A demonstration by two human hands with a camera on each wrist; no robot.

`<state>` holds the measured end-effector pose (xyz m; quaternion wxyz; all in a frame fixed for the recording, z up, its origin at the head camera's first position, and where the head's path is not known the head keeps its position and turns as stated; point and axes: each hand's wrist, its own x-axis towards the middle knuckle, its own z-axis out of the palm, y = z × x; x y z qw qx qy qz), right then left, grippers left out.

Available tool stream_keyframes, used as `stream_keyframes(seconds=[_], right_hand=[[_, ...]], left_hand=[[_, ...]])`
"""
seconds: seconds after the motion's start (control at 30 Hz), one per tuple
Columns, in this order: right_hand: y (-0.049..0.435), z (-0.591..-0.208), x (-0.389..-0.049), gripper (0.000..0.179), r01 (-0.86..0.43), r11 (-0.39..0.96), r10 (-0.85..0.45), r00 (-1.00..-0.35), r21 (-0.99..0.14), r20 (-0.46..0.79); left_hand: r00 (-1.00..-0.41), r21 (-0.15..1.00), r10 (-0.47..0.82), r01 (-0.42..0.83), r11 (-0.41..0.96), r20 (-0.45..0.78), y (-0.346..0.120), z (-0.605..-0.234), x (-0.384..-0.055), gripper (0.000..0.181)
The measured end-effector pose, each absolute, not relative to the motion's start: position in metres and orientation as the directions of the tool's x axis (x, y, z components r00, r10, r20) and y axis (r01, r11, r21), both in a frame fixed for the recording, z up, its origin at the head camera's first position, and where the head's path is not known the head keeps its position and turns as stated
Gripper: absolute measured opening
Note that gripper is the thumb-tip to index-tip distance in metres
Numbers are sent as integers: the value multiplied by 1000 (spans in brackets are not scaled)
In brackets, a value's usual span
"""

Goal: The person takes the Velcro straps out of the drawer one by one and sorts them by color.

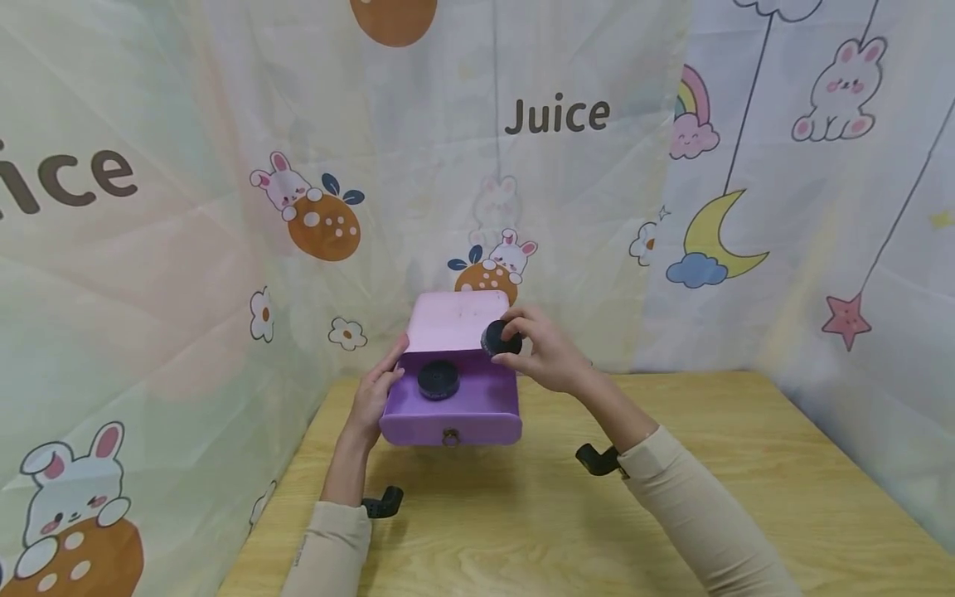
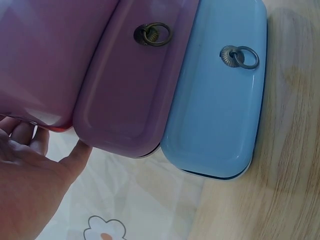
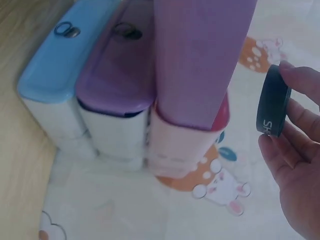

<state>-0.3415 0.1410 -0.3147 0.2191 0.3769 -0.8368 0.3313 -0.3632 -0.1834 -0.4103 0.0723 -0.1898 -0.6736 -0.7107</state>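
A small drawer cabinet (image 1: 451, 319) with a pink top stands with its top purple drawer (image 1: 488, 429) pulled out. In that drawer lies a round black tin-like disc (image 1: 438, 380). My right hand (image 1: 548, 356) pinches a second round black disc (image 1: 492, 342) between thumb and fingers, above the drawer's right back part. White letters "SH" show on the rim of the held disc (image 3: 272, 102) in the right wrist view; the rest is hidden. With its fingers against the cabinet's left side, my left hand (image 1: 367, 406) touches it beside the open drawer.
Below the top drawer are a closed purple drawer (image 2: 125, 95) and a closed blue drawer (image 2: 215, 110), each with a metal ring pull. The cabinet stands on a wooden table (image 1: 522, 522). A printed cloth (image 1: 582, 207) hangs behind and to the sides.
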Motion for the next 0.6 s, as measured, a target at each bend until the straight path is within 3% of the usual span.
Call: stream_keyframes(seconds=[0.27, 0.6], right_hand=[[162, -332, -356, 24, -741, 475, -380, -660, -476, 648], [194, -360, -377, 26, -587, 554, -216, -786, -590, 579]], left_hand=[[-918, 931, 161, 353, -91, 364, -182, -410, -361, 51], [-911, 926, 164, 374, -58, 378, -184, -411, -360, 51]])
